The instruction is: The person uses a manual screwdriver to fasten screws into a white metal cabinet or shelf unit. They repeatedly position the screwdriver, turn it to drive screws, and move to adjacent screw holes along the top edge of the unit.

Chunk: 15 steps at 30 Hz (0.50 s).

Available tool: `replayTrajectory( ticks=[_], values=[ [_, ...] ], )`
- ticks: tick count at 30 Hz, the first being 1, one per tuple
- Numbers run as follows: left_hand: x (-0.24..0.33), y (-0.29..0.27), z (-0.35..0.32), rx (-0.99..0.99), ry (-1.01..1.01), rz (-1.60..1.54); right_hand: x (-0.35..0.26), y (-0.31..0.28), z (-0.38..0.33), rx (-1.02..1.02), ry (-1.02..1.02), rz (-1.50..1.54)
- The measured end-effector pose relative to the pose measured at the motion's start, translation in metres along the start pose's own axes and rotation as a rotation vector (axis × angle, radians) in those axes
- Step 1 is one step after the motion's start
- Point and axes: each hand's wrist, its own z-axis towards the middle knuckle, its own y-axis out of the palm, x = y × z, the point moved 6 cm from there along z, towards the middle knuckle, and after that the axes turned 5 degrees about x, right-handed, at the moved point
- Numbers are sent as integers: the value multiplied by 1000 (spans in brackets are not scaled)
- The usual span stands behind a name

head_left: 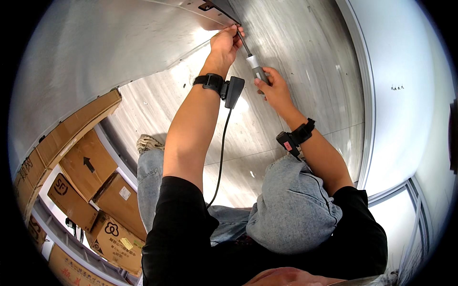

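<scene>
We take the step in hand to be driving or loosening a fastener at the lower edge of the pale panel (pixel 119 45), close to the dark fitting (pixel 208 6). Our right hand (pixel 274 90) grips the grey-and-white handle of the screwdriver (pixel 256 67), thumb and fingers wrapped around it. The screwdriver slants over the wood-grain floor (pixel 319 81), its thin shaft running up to our left hand (pixel 227 42) at the panel's edge. There our left fingers are curled together around the tip; whether they pinch a screw or only steady the shaft, we cannot tell, since they cover that spot.

As we judge it, the next move calls for keeping the tip seated and the shaft in line with the fastener, then turning the handle in short, even twists while our left fingers guide it and light pressure prevents slipping.
</scene>
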Motion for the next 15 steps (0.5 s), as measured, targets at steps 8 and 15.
replayTrajectory(
  ticks=[8, 15],
  values=[
    [-8, -2, -1, -109, 9, -42, 1, -3, 4, 30, -57, 11],
    [-1, 1, -21, -127, 9, 256, 6, 4, -2, 18, 147, 310]
  ],
)
